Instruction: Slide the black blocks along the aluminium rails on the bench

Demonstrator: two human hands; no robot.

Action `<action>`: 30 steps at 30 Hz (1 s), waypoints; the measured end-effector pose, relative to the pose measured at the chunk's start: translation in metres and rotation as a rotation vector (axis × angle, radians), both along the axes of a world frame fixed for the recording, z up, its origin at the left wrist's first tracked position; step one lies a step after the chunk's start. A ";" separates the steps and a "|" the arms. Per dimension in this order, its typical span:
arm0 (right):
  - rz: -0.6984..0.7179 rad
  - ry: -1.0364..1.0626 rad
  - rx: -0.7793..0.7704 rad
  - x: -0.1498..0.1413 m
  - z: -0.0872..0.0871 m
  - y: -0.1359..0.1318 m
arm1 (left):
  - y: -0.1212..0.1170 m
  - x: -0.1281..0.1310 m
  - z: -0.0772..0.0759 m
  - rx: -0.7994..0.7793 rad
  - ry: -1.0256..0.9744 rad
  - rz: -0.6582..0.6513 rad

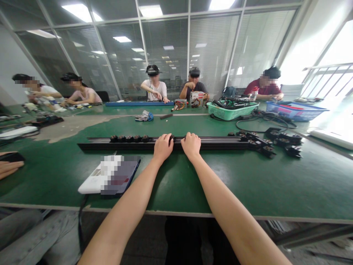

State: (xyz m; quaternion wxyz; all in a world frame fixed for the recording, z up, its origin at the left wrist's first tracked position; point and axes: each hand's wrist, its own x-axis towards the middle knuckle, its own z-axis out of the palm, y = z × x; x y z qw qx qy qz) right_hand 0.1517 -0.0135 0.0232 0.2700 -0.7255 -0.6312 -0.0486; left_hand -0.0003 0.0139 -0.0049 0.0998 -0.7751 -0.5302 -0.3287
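Note:
A long black rail (220, 145), shaped like an open channel, lies crosswise on the green table in front of me. Over its middle, my left hand (163, 149) is closed, fingers curled around a small black part (171, 138) at the channel. My right hand (191, 145) grips the rail just to the right, its fingertips folded over and partly hidden. Several small black blocks (129, 138) sit in a row along the channel to the left. More black parts with metal bits (259, 143) are heaped at the rail's right end.
A white device and a dark phone-like slab (129, 173) lie near the front edge at left. Further back are grey-blue gloves (145, 116), a green basket (233, 112) of cables and a blue basket (298, 110). A co-worker's hand (9, 165) rests at far left; several people sit opposite.

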 end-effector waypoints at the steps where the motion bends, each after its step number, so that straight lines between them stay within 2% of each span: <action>1: -0.001 -0.001 0.000 0.000 0.000 0.000 | 0.000 0.000 0.000 0.004 -0.002 -0.004; 21: 0.020 -0.002 -0.048 0.011 0.001 0.004 | 0.000 0.000 0.000 0.009 -0.011 -0.010; 27: 0.044 -0.014 -0.147 0.017 0.008 0.009 | 0.000 -0.001 0.000 0.006 -0.017 -0.012; 30: 0.131 -0.010 -0.235 0.030 0.013 0.013 | 0.000 -0.001 0.000 0.017 -0.016 -0.013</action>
